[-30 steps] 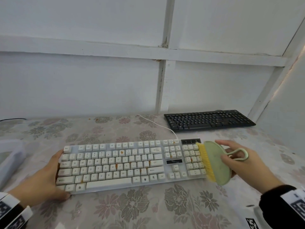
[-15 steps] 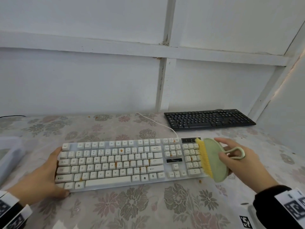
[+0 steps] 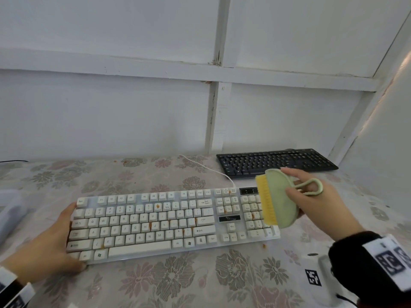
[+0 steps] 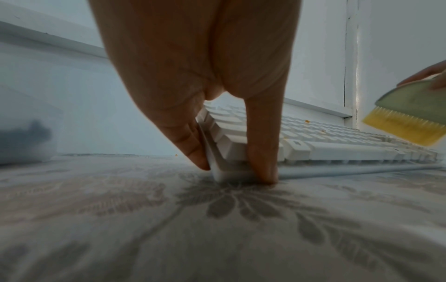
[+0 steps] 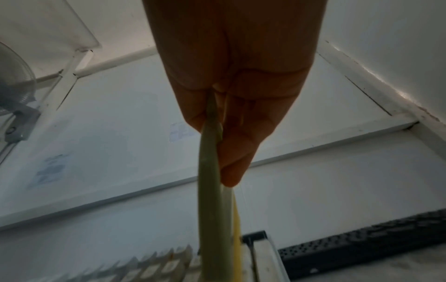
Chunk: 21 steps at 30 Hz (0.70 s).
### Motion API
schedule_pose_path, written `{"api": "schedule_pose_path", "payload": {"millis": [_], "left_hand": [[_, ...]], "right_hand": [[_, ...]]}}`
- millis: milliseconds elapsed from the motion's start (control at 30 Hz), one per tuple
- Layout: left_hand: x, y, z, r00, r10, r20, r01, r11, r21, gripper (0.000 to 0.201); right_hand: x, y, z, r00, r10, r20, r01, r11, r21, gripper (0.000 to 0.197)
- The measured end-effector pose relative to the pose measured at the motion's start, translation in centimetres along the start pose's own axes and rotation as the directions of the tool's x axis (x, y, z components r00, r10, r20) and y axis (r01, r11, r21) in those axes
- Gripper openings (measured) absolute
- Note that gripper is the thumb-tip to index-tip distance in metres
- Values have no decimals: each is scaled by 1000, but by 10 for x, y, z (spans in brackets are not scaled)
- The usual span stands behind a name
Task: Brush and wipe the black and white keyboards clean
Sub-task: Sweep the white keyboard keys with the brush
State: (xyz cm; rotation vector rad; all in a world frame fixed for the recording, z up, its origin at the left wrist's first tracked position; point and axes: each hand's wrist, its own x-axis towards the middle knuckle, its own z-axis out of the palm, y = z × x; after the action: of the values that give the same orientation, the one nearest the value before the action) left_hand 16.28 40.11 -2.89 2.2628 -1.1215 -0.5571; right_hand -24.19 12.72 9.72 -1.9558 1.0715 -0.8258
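Tabletop (image 3: 155,283) carrying white keyboard (image 3: 155,221) in front, black keyboard (image 3: 275,162) lying behind, untouched. Left hand (image 3: 47,243) gripping white keyboard's left end, steadying it. Right hand (image 3: 315,203) clasping brush (image 3: 279,198); brush now rising off numpad, moving backward since previous frames. Orange crumbs (image 3: 158,206) remaining: brushing appears early.

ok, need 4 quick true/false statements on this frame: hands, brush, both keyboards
1. The right hand holds the brush. True.
2. The brush is over the black keyboard. False: it is over the right end of the white keyboard.
3. The left hand grips the white keyboard's left end. True.
4. The white keyboard's keys are spotless. False: orange-brown stains show on several keys.
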Motion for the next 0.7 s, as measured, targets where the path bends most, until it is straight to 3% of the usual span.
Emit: {"api": "schedule_pose_path", "payload": {"millis": [133,300,500,700], "left_hand": [[-5,7,-1,1000,10,0,-10,1000,20,145],[-2,1,0,1000,29,-9,-29,1000,6,137],[1,-3,0,1000,8,7,-8,1000,12,139],[4,-5,1,999,-37,-15,37,999,-17,138]], "right_hand": [[-15,11,5,998,66,10,-65,998,-25,36],[-35,19,2,985,126,117,-117,989,-85,38],[-16,-6,-6,999,7,-50,-10,999,-53,38],[-10,0,16,999,40,19,-38,993,-116,37]]}}
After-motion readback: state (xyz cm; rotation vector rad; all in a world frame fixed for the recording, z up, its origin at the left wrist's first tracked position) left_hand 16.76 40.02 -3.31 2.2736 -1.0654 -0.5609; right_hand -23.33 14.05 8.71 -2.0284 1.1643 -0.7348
